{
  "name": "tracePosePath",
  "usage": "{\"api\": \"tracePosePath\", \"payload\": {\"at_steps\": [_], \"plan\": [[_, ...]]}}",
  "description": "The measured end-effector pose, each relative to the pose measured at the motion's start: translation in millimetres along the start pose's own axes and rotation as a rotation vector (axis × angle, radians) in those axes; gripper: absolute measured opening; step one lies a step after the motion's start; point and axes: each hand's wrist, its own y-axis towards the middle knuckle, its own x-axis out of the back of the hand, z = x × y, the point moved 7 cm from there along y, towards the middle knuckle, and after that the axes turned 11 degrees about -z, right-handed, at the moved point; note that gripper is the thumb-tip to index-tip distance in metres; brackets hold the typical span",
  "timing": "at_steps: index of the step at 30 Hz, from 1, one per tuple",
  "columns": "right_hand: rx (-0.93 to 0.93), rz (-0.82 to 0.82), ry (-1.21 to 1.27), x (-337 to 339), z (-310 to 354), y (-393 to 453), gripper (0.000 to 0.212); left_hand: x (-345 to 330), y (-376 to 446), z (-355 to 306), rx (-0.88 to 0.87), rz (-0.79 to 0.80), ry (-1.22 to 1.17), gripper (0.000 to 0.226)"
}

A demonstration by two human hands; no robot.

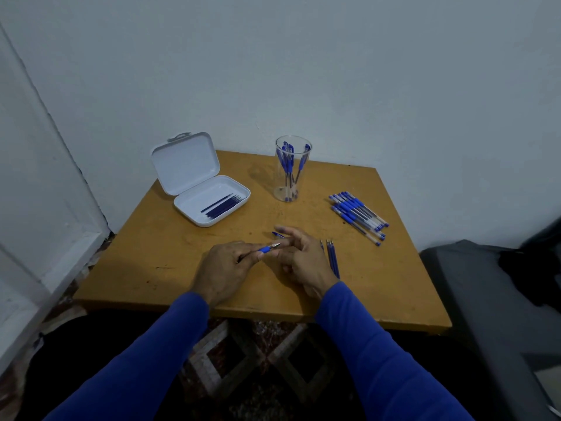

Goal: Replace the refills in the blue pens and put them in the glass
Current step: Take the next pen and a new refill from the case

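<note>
My left hand [226, 265] grips a blue pen [267, 248] by its barrel, its metal tip pointing right. My right hand [299, 256] is beside the tip with fingers loosely curled; whether they touch the tip I cannot tell. A blue pen cap [277, 234] lies on the table just behind my hands. A clear glass [293, 168] at the back holds several blue pens. A pile of several blue pens [359, 215] lies at the right. Loose refills [332, 256] lie right of my right hand. An open white case [209, 196] holds several dark refills [223, 205].
The wooden table [170, 247] stands against a white wall, with its front edge near my forearms. A dark grey seat [485, 299] is to the right of the table. A patterned floor shows below.
</note>
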Motion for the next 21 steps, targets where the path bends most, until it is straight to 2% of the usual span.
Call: {"api": "tracePosePath", "payload": {"at_steps": [3,5,6,10,12,13,15,17,18,21], "plan": [[0.024,-0.071,-0.077,2.2,-1.2,1.9,0.024,1.6,0.0,0.2,0.016,-0.010,-0.010,0.029],[0.044,-0.109,-0.126,1.4,-4.6,2.6,0.041,1.4,0.0,-0.4,0.012,-0.012,0.002,0.032],[0.058,-0.111,-0.148,0.1,-4.3,1.6,0.042,1.4,-0.4,-0.7,0.012,-0.012,0.009,0.032],[0.089,-0.058,-0.148,-1.3,-1.3,2.5,0.009,2.1,-1.0,-1.1,0.017,-0.017,0.012,0.029],[0.059,-0.019,-0.092,-0.6,-2.5,4.0,0.026,2.2,-0.9,-1.5,0.019,-0.021,0.000,0.028],[0.055,-0.018,-0.089,-0.7,-2.8,4.5,0.025,2.3,-0.7,-1.6,0.020,-0.022,-0.003,0.028],[0.052,-0.047,-0.121,-0.8,-3.1,2.9,0.009,2.3,-0.7,-2.0,0.016,-0.025,0.005,0.028],[0.063,-0.086,-0.151,-1.1,-4.8,2.3,0.031,2.3,-0.8,-2.1,0.022,-0.027,0.007,0.028],[0.074,-0.092,-0.163,-2.4,-3.9,1.4,0.034,2.4,-0.8,-1.9,0.027,-0.026,0.005,0.028],[0.101,-0.046,-0.132,-2.4,-3.3,2.1,0.008,3.3,-1.1,-3.1,0.023,-0.021,0.012,0.028]]}}
